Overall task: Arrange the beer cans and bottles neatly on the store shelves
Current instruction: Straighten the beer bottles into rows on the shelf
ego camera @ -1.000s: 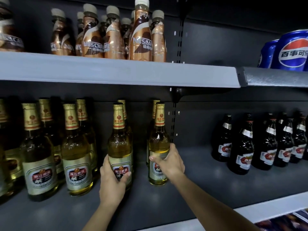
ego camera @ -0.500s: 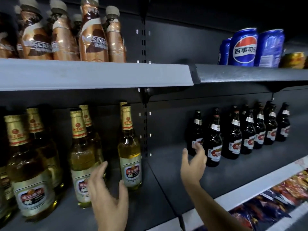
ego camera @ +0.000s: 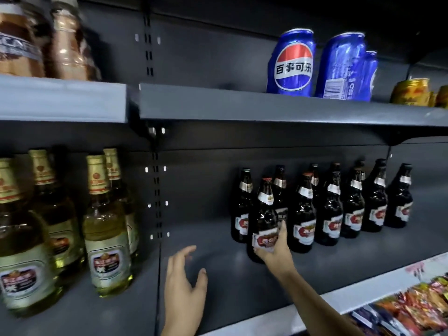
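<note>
Head view: the right hand (ego camera: 272, 246) grips the front dark bottle (ego camera: 263, 221) at its label, fingers and thumb curled round the lower body. This bottle stands upright on the lower shelf (ego camera: 230, 282), at the left front of a group of dark beer bottles (ego camera: 339, 204) that runs in loose rows toward the right along the shelf back. The gripped bottle stands forward of its neighbours, just beside the one to its right; whether they touch cannot be told.

The left hand (ego camera: 185, 284) hovers above the bare stretch of the lower shelf with fingers spread and thumb apart, holding nothing. It lies between the dark bottles and the pale beer bottles (ego camera: 106, 229), well apart from the former.

The pale bottles, gold-foiled at the neck with white labels, stand upright on the left section of the same shelf level, beyond the slotted upright post (ego camera: 156, 195). At least five show, the nearest partly cut off by the left edge.

On the upper shelf (ego camera: 242, 110), right section, stand blue cola cans (ego camera: 293, 66), the front one label outward, with yellow cans (ego camera: 412, 92) further right. On its left section stand brown coffee bottles (ego camera: 68, 49), blurred.

Below the lower shelf edge, at bottom right, lie bright snack packets (ego camera: 417, 309); detail is too blurred to read.
</note>
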A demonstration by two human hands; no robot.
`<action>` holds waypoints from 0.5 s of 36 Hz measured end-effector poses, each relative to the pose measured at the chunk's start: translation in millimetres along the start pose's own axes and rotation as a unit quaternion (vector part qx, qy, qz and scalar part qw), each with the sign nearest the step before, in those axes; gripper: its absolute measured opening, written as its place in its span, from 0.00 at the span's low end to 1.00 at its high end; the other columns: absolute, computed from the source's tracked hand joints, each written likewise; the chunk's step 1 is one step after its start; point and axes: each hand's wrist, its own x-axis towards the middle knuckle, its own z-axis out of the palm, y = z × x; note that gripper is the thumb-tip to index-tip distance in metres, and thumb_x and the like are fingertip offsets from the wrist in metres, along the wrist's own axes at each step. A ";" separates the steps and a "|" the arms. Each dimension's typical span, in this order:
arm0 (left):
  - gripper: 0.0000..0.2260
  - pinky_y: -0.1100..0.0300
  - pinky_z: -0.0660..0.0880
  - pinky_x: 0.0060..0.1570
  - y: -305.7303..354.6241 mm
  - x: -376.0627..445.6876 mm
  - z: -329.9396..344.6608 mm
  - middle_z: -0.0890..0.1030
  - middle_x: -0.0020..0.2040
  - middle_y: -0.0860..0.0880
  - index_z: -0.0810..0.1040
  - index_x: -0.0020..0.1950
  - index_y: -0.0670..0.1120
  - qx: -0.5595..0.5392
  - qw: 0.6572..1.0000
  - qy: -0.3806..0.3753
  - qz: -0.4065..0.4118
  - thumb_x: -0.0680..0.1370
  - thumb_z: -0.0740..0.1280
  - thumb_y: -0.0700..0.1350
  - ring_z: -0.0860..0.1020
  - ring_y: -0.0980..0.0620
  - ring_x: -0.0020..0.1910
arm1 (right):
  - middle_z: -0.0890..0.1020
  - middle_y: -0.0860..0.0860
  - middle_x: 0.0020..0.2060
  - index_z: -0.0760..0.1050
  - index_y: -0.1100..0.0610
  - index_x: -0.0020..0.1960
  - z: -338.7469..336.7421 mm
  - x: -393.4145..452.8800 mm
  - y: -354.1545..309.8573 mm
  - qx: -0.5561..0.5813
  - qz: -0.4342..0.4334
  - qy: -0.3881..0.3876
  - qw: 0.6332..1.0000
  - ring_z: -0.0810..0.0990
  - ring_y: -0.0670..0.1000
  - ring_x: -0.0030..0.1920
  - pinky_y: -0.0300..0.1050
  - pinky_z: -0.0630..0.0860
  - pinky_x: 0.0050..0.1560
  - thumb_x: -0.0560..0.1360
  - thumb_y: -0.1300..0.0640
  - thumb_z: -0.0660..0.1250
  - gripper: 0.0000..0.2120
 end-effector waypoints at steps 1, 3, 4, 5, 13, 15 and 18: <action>0.26 0.77 0.66 0.48 2.2 -2.6 8.9 0.73 0.55 0.59 0.72 0.53 0.61 -0.011 1.000 -0.008 -0.020 0.71 0.70 0.31 0.75 0.58 0.55 | 0.74 0.47 0.66 0.48 0.45 0.78 -0.9 -0.6 -0.2 0.005 0.012 -0.011 1.000 0.74 0.49 0.65 0.55 0.71 0.67 0.60 0.46 0.75 0.54; 0.23 0.77 0.68 0.46 6.1 -6.8 23.4 0.73 0.54 0.59 0.71 0.52 0.61 -0.017 0.998 -0.026 -0.045 0.73 0.70 0.32 0.75 0.63 0.54 | 0.78 0.48 0.60 0.57 0.49 0.75 -1.3 -3.7 -0.5 -0.010 0.034 -0.028 0.999 0.78 0.51 0.60 0.53 0.73 0.64 0.64 0.52 0.77 0.45; 0.23 0.77 0.68 0.47 7.7 -7.8 29.9 0.73 0.54 0.59 0.71 0.52 0.61 -0.014 0.998 -0.034 -0.049 0.73 0.70 0.32 0.75 0.64 0.53 | 0.79 0.49 0.57 0.61 0.50 0.72 -1.3 -5.3 -1.8 -0.025 0.042 -0.026 0.998 0.78 0.52 0.58 0.53 0.74 0.62 0.66 0.55 0.77 0.40; 0.23 0.76 0.69 0.48 8.4 -8.1 36.3 0.73 0.54 0.60 0.71 0.52 0.61 -0.012 0.998 -0.040 -0.052 0.73 0.70 0.33 0.75 0.64 0.53 | 0.79 0.48 0.55 0.64 0.50 0.69 -1.9 -7.6 -4.8 -0.037 0.044 -0.017 0.998 0.79 0.52 0.56 0.52 0.75 0.59 0.66 0.55 0.77 0.36; 0.28 0.62 0.68 0.64 26.8 7.0 82.4 0.68 0.61 0.61 0.66 0.68 0.57 -0.028 0.984 -0.120 -0.131 0.72 0.74 0.47 0.69 0.57 0.65 | 0.80 0.46 0.48 0.66 0.49 0.56 1.9 -28.5 -26.6 -0.111 -0.004 -0.042 0.993 0.80 0.53 0.49 0.45 0.72 0.44 0.67 0.51 0.76 0.24; 0.37 0.58 0.66 0.68 27.9 13.6 90.3 0.67 0.64 0.59 0.62 0.71 0.58 -0.048 0.980 -0.127 -0.145 0.67 0.77 0.52 0.68 0.58 0.66 | 0.79 0.45 0.47 0.65 0.48 0.54 5.4 -34.6 -35.3 -0.127 -0.034 -0.064 0.989 0.80 0.53 0.50 0.45 0.71 0.44 0.71 0.49 0.70 0.17; 0.51 0.54 0.71 0.66 22.6 22.8 94.3 0.71 0.67 0.57 0.57 0.75 0.59 -0.065 0.978 -0.109 -0.168 0.57 0.78 0.61 0.72 0.58 0.66 | 0.80 0.44 0.51 0.66 0.47 0.59 13.3 -40.6 -47.1 -0.136 -0.066 -0.085 0.985 0.80 0.52 0.52 0.45 0.73 0.48 0.75 0.46 0.63 0.14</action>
